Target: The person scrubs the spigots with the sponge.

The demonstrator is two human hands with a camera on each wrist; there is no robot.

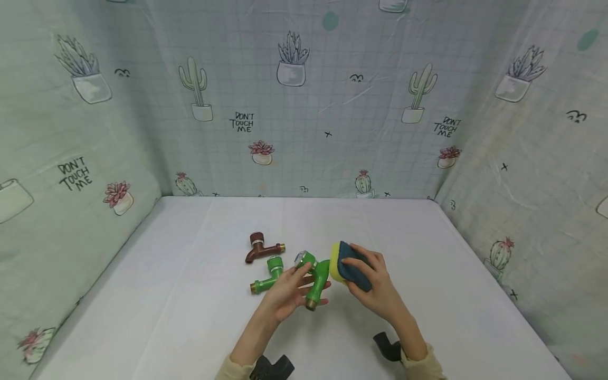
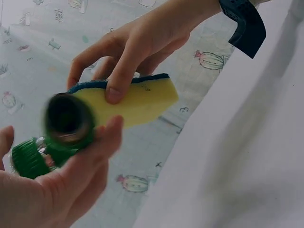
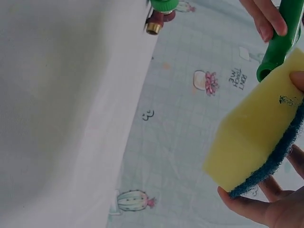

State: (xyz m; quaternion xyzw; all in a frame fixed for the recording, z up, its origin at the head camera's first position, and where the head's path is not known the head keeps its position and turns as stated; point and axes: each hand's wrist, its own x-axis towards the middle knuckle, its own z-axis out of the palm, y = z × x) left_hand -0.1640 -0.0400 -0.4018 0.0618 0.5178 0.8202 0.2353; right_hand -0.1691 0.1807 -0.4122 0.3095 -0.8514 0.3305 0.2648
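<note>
My left hand (image 1: 283,296) holds a green faucet (image 1: 319,282) with a brass threaded end pointing toward me. Its thumb lies near the knob and the fingers pass beneath. In my right hand (image 1: 380,285) is a sponge (image 1: 352,268), yellow on one side and dark blue on the scouring side. The yellow side (image 3: 256,128) faces the faucet's spout, close to its mouth; whether they touch I cannot tell. In the left wrist view the right thumb presses the yellow face of the sponge (image 2: 147,99), beside the blurred open end of the faucet (image 2: 69,118).
A second green faucet (image 1: 275,267) lies on the white table (image 1: 199,316), just left of my left hand. Behind it is a dark brown faucet (image 1: 258,250) with a brass tip. Patterned cloth walls (image 1: 304,132) enclose the table. A black wrist mount (image 1: 273,368) sits at my left sleeve.
</note>
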